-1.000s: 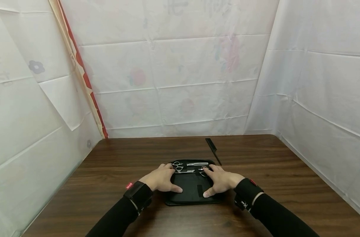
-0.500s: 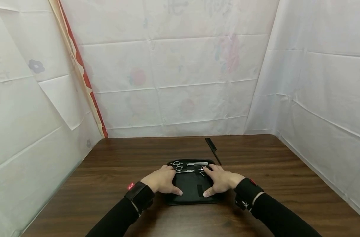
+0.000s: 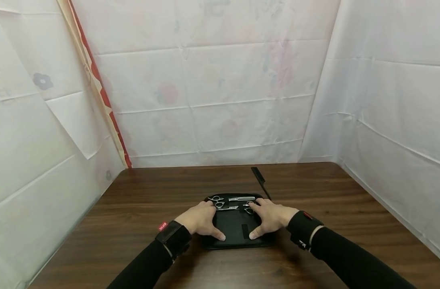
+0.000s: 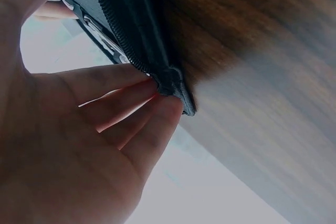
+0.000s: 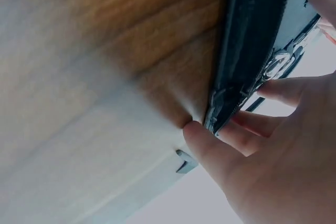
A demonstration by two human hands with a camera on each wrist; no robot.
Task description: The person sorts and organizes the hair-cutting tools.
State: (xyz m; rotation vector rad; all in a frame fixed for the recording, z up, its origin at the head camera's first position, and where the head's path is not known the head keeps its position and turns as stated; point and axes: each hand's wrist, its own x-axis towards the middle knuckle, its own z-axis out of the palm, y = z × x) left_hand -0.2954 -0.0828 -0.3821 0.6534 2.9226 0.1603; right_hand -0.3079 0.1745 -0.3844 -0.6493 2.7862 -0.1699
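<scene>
A black zippered scissor case (image 3: 230, 237) lies on the brown table in the head view. Several silver hairdressing scissors (image 3: 227, 208) sit along its far part, partly under my right fingers. My left hand (image 3: 199, 220) rests at the case's left side. Its thumb lies on the top, and its long, barely bent fingers touch the zippered edge (image 4: 126, 30). On the right side my right hand (image 3: 272, 218) rests likewise, thumb on the case and fingers spread. In the right wrist view its fingertips lie by the case's corner (image 5: 212, 116), one of them touching the tabletop.
A black tail comb (image 3: 258, 176) lies behind the case, toward the table's far edge. White sheeting (image 3: 220, 100) hangs at the back and on both sides of the wooden table (image 3: 140, 208).
My left hand has shifted slightly to the right, its thumb a little nearer the front of the case. The right forearm has swung outward a little. The scissors stay in place.
</scene>
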